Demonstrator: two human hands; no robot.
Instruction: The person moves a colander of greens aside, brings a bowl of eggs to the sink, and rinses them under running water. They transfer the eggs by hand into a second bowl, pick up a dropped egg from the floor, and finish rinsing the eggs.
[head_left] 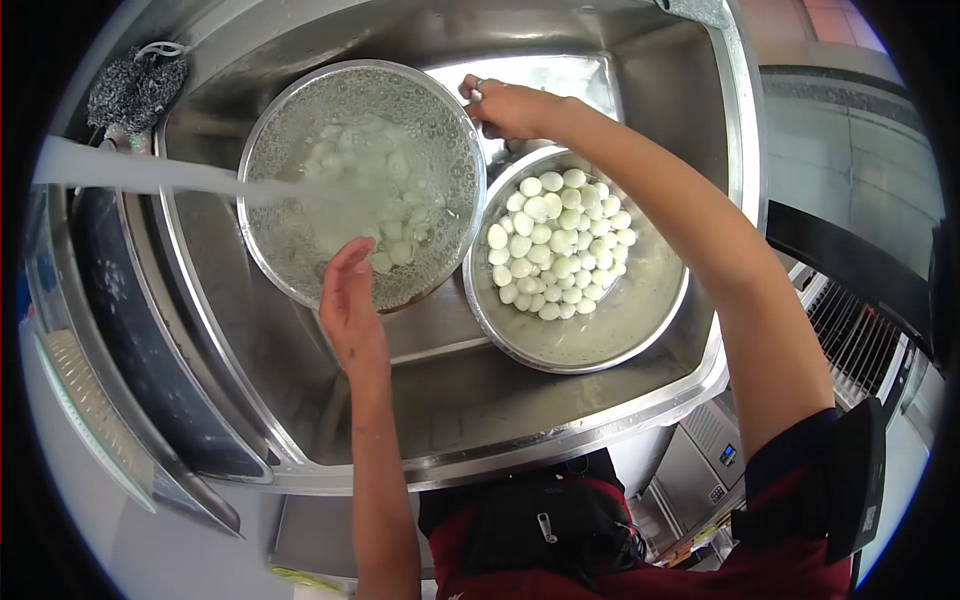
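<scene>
A metal bowl (262, 122) of bubbly water stands in the sink, with several pale pieces, possibly peeled eggs (395, 250), under the surface. From the left, a whitish stream (200, 178) runs into it. My left hand (350, 305) is over this bowl's near rim, fingers stretched out and slightly bent, holding nothing I can see. At the bowl's far right rim, my right hand (508, 108) has its fingers curled around the edge, a ring on one finger. Just below my right forearm, a second metal bowl (560, 350) contains many small peeled eggs (560, 245).
Both bowls rest inside a stainless steel sink (450, 425). A steel wool scrubber (138, 88) is at the upper left, and dark trays (150, 330) lean along the left side. A wire rack (850, 320) is to the right.
</scene>
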